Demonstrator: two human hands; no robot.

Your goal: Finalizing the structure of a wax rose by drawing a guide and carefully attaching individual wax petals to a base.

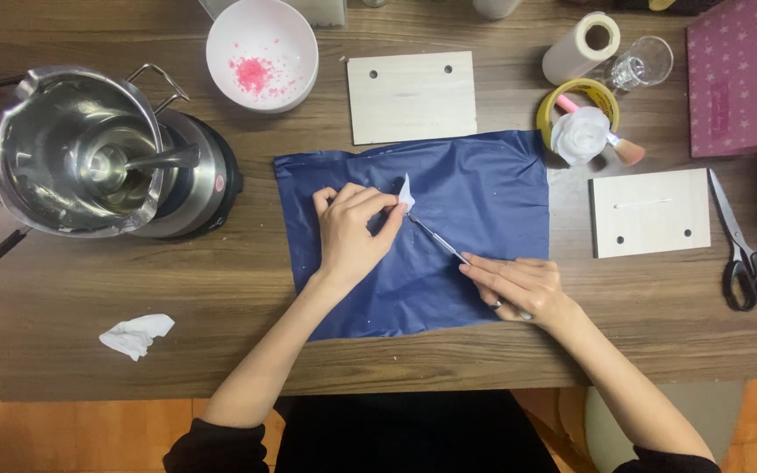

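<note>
- Left hand [350,229] pinches a small white petal [406,193] over the blue sheet [484,188], mid-desk.
- Right hand [519,285] grips a thin metal tool [437,237], tip touching the petal.
- Petal looks light, thin and fragile; best held gently by its edge.
- White flower [580,133] sits far right.

Home craft desk: melting pot [89,158], scissors [744,250], tape roll [578,98].

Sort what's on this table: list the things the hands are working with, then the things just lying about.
In use:
left hand pinching a small white piece
right hand holding a thin metal tool
blue sheet beneath

Lying about:
scissors
two wooden boards
white bowl with pink bits
metal pot
crumpled tissue
tape roll
</note>
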